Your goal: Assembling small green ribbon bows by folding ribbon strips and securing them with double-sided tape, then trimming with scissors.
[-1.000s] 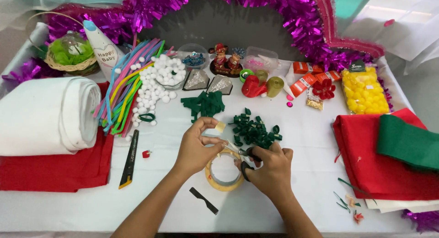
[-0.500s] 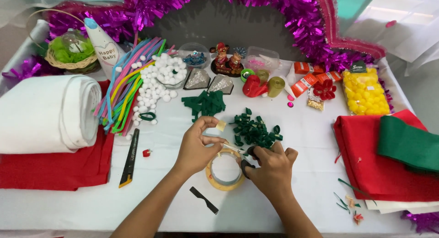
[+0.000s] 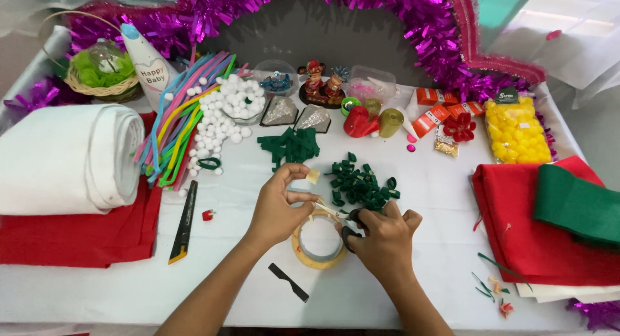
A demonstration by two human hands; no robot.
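White cloth covers the table [image 3: 413, 200], and shiny purple tinsel [image 3: 361, 13] runs in an arch along the back. Near the front edge, the left hand [image 3: 279, 203] pinches a small strip of tape [image 3: 314, 176] between thumb and fingers and holds it up. The right hand [image 3: 385, 238] is closed around small scissors [image 3: 345, 216], whose blades point at the stretched tape. Under both hands lies the roll of tape [image 3: 318, 253], flat on the table. It looks like the piece is being cut off the roll, and the cut does not look finished. Just behind the hands sits a pile of little green felt loops [image 3: 361, 184], already rolled up, so that part seems done. A second heap of flat green felt strips [image 3: 290, 145] lies a bit farther back and is not rolled. Nothing is stuck together into one bigger thing yet, as far as I can tell. To the left are a big white felt roll [image 3: 68, 158] on red felt [image 3: 71, 236], a bunch of bright pipe cleaners [image 3: 177, 126], white pompoms [image 3: 223, 113] and a yellow craft knife [image 3: 183, 223]. To the right are a bag of yellow pompoms [image 3: 518, 130] and red and green felt sheets [image 3: 549, 213]. A small black strip [image 3: 289, 282] lies near the left arm. The green loops sit very close to the scissors and could be knocked about.
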